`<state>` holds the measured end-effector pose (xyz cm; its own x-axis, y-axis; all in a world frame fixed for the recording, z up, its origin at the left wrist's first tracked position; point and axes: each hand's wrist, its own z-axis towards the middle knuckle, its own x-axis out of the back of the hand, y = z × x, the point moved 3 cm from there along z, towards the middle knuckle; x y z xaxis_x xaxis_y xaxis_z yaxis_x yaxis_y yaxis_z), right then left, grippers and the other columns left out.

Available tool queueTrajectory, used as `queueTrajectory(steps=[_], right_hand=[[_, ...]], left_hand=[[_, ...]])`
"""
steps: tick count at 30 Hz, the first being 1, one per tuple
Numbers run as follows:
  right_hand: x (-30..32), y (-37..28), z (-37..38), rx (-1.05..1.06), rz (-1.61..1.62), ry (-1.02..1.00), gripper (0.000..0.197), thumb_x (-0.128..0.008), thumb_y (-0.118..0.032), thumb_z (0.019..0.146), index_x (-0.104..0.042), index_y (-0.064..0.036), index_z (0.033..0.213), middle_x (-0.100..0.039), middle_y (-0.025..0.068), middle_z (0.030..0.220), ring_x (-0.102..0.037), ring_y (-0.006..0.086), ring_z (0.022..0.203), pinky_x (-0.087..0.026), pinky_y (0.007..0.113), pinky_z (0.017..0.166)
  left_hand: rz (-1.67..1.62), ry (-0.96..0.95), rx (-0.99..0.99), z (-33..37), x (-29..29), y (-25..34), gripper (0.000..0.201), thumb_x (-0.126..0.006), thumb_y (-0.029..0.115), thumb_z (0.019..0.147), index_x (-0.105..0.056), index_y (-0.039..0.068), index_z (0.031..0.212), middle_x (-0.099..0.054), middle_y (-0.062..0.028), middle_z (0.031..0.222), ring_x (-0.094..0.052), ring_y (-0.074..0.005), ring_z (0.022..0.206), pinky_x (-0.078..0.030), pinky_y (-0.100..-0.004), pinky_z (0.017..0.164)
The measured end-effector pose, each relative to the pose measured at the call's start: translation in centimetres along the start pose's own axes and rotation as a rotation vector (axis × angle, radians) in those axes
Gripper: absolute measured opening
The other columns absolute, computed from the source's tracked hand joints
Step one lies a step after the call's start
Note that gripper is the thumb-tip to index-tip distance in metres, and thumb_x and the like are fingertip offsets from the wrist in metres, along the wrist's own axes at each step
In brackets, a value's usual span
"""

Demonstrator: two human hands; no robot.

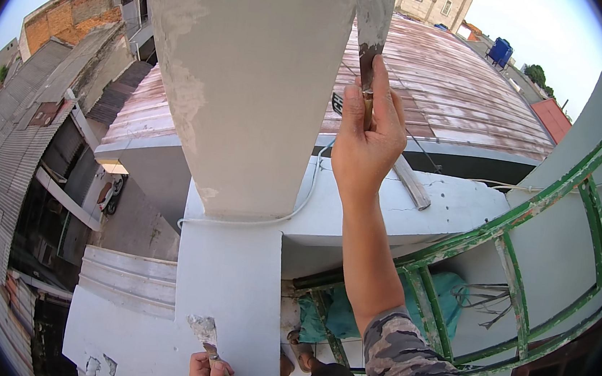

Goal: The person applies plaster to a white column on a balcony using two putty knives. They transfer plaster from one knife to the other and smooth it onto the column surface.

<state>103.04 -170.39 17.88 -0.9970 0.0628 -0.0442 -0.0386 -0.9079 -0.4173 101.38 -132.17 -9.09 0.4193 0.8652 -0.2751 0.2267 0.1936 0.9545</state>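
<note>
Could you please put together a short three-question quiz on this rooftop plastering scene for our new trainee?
1. True or false: the right hand holds a putty knife with its blade raised against the grey column.
2. What does the left hand hold?
A. a paint roller
B. a small scraper
C. a hammer
3. Fill in: the ladder-like frame to the person's right is painted ____.

Key:
1. True.
2. B: a small scraper, its blade smeared with filler, held low beside the white wall.
3. Green.
</note>
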Motion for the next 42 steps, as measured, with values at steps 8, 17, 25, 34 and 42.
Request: queueTrajectory(steps=[8,17,25,34,42], right_hand=[[-1.1,0.8,-1.6,-0.029,-0.019,-0.03,0.044,-0.066,-0.005,0.091,-0.057,-0.0014,0.134,-0.061,0.0079,0.089,-0.058,0.0154,0.076,-0.048,0.027,0.066],[-1.1,1.0,-1.7,-0.019,0.103,0.02,0.044,-0.065,-0.003,0.091,-0.057,-0.0005,0.134,-0.061,0.0082,0.092,-0.057,0.0146,0.073,-0.048,0.027,0.064],[-1.4,0.7,-1.3,-0.027,-0.001,-0.034,0.043,-0.065,-0.004,0.091,-0.057,-0.0015,0.133,-0.061,0.0076,0.088,-0.058,0.0166,0.074,-0.048,0.028,0.066],[-0.7,1.8,-4.7,-0.065,0.056,-0.036,0.044,-0.066,-0.004,0.091,-0.057,-0.0006,0.134,-0.061,0.0081,0.093,-0.057,0.0148,0.075,-0.047,0.026,0.067],[-1.0,0.7,-0.6,-0.019,0.05,-0.003,0.042,-0.066,-0.005,0.091,-0.058,-0.0014,0.132,-0.061,0.0069,0.088,-0.057,0.0142,0.073,-0.047,0.027,0.063]], left_hand=[[0.015,-0.003,-0.014,0.0,0.1,-0.1,0.018,-0.058,0.021,0.098,-0.052,0.004,0.101,-0.054,-0.0042,0.062,-0.043,-0.0082,0.046,-0.038,-0.023,0.043],[0.018,0.009,-0.031,-0.1,0.2,-0.4,0.017,-0.058,0.02,0.098,-0.052,0.004,0.1,-0.054,-0.0046,0.062,-0.042,-0.0081,0.045,-0.037,-0.0229,0.043],[0.017,0.013,-0.021,-0.1,0.0,0.0,0.018,-0.058,0.02,0.098,-0.052,0.004,0.101,-0.055,-0.0047,0.062,-0.042,-0.0076,0.044,-0.037,-0.0227,0.043],[0.014,0.019,-0.025,-0.2,0.2,0.0,0.018,-0.058,0.019,0.098,-0.052,0.004,0.103,-0.054,-0.0049,0.062,-0.042,-0.0082,0.045,-0.037,-0.0226,0.043],[0.019,-0.007,-0.037,-0.1,0.2,0.0,0.019,-0.058,0.02,0.098,-0.052,0.003,0.103,-0.054,-0.0048,0.061,-0.043,-0.0082,0.045,-0.038,-0.0227,0.044]])
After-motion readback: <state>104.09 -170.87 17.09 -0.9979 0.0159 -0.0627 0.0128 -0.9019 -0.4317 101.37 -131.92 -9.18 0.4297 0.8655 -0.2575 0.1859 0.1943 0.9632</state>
